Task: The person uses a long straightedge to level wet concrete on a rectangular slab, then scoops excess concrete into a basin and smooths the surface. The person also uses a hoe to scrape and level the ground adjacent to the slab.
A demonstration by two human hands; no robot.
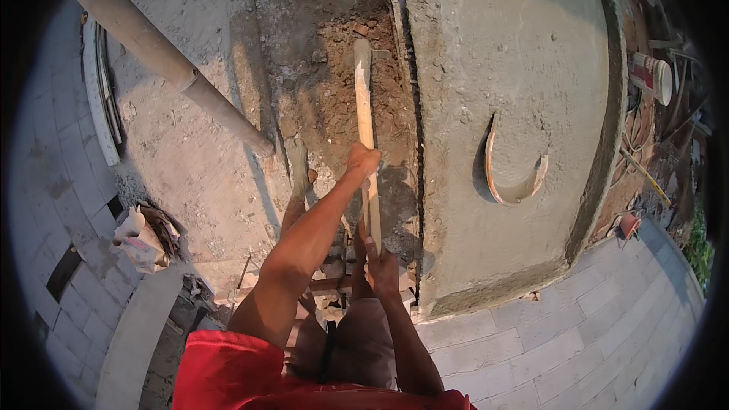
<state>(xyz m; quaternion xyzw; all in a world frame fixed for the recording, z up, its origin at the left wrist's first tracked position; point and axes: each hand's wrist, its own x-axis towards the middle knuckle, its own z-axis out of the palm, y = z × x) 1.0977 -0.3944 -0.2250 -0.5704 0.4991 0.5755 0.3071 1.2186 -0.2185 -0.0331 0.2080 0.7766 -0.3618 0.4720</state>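
A long-handled digging tool, its wooden handle (pixel 365 102) pale and worn, points away from me down a strip of loose brown soil (pixel 334 99). Farther along the shaft, my left hand (pixel 364 159) is wrapped round it. My right hand (pixel 383 272) grips the near end, close to my legs. At the far end, a thin metal edge juts out to the right; the shape of the head cannot be made out. Small stones and a reddish brick fragment (pixel 361 29) lie in the soil around that end.
To the right lies a raised grey cement slab (pixel 524 243) with a curved half-ring piece (pixel 501 193) on it. A white bucket (pixel 651 80) lies beyond. On the left, a thick pole (pixel 175 64) slants across pale rubble ground, with a torn sack (pixel 144 241) and paving blocks (pixel 83 311).
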